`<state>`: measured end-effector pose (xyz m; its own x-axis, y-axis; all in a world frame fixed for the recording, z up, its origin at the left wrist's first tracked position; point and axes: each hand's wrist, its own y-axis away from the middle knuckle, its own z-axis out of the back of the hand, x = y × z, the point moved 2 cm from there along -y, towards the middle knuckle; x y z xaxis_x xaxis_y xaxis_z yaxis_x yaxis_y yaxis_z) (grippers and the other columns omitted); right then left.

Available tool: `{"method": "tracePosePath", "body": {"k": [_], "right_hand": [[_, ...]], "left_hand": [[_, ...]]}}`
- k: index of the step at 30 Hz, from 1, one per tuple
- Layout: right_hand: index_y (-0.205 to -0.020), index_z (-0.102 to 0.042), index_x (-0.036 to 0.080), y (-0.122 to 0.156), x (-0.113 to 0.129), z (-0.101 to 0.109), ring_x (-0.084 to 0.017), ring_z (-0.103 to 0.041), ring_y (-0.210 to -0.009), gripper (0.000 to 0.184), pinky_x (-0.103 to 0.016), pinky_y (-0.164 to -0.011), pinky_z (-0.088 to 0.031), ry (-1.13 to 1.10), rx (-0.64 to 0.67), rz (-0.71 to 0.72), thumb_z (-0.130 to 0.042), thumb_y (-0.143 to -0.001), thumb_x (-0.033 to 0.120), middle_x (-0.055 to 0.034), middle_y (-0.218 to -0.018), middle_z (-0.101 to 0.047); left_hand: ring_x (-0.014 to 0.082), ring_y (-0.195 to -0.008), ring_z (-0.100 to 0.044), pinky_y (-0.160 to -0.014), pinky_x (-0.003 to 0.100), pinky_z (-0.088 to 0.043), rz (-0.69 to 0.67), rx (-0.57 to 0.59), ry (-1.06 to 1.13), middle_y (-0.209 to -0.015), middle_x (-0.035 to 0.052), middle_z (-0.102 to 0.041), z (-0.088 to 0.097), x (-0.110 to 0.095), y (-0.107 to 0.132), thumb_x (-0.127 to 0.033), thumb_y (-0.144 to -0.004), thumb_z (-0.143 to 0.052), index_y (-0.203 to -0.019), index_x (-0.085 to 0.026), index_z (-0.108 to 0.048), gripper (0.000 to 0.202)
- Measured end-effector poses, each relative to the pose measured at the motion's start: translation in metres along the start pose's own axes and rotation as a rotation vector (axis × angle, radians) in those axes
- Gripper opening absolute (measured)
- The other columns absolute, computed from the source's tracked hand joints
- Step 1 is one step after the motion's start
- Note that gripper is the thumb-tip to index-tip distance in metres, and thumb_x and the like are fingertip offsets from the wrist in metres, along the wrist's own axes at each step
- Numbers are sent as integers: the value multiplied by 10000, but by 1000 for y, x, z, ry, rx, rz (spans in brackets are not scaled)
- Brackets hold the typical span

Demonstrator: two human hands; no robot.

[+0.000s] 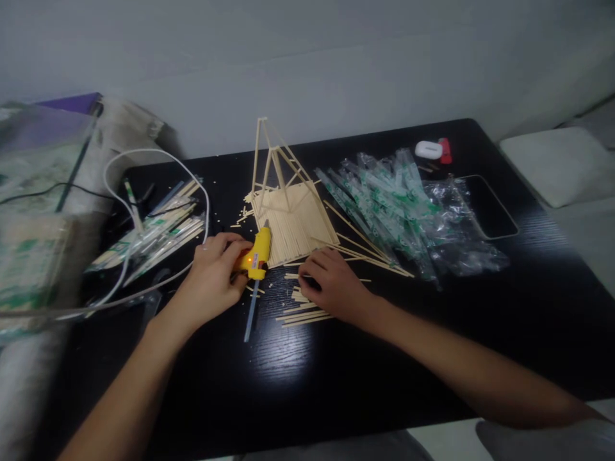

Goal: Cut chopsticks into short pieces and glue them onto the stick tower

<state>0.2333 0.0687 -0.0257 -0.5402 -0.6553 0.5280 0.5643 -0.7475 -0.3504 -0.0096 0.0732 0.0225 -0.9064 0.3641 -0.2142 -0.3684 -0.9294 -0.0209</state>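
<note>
My left hand (214, 274) is wrapped round a yellow glue gun (258, 251) with a lit orange lamp; a glue stick (252, 314) pokes out of its back toward me. The gun's tip points at a flat mat of wooden sticks (293, 223) that carries a thin stick frame (275, 157) standing upright. My right hand (331, 282) rests curled on a scatter of short cut sticks (300, 307) just right of the gun; whether its fingers hold one is hidden.
A white cable (144, 211) loops over wrapped chopsticks (158, 234) at the left. Empty clear wrappers (398, 205) pile at the right, beside long loose sticks (365, 250). A white case (428, 149) and a phone (487, 205) lie far right on the black table (336, 378).
</note>
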Motion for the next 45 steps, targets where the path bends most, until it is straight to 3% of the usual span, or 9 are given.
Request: {"method": "tracePosePath", "body": {"k": [2,5,9,12,21,45], "right_hand": [[-842,-614,169,0,0,1,-225,-546,-867,82,-379,-839,-451,-6,1,-2,-574,-907,137,-81,-869,-639],[-845,-615,167,1,1,3,-224,-554,-865,75,-382,-843,-460,-19,-8,1,-582,-902,132,-78,-867,-643],[-857,-616,167,2,1,4,-230,-555,-873,62,-389,-847,-467,-32,-8,-3,-585,-899,134,-79,-864,-644],[-864,-615,165,2,2,5,-236,-554,-881,56,-393,-848,-465,-27,5,-3,-583,-900,137,-83,-869,-645],[-860,-612,164,1,4,6,-236,-546,-875,66,-396,-844,-462,-15,5,-13,-566,-897,136,-85,-864,-636],[-864,-624,176,0,4,6,-219,-553,-870,86,-378,-827,-455,-69,13,-27,-566,-916,140,-68,-855,-639]], "left_hand": [[354,-1222,-530,-994,528,-434,16,-64,28,-1297,153,-560,3,-8,4,-135,-778,-545,-1234,-167,-593,460],[322,-1195,-555,-991,505,-439,47,-219,94,-1254,127,-593,4,-28,15,-178,-855,-563,-1142,-196,-629,295],[318,-1213,-551,-1019,509,-414,-25,-264,93,-1255,123,-621,-10,-58,26,-205,-898,-622,-989,-196,-679,108],[333,-1254,-535,-1025,526,-402,-24,-287,60,-1296,129,-633,-20,-70,30,-190,-906,-639,-953,-194,-708,84],[353,-1294,-523,-1061,573,-381,-46,-309,68,-1351,116,-658,-27,-71,29,-167,-890,-664,-985,-205,-759,140],[343,-1277,-547,-1058,558,-389,-34,-312,132,-1319,105,-684,-30,-73,31,-153,-879,-684,-1044,-209,-761,190]]}}
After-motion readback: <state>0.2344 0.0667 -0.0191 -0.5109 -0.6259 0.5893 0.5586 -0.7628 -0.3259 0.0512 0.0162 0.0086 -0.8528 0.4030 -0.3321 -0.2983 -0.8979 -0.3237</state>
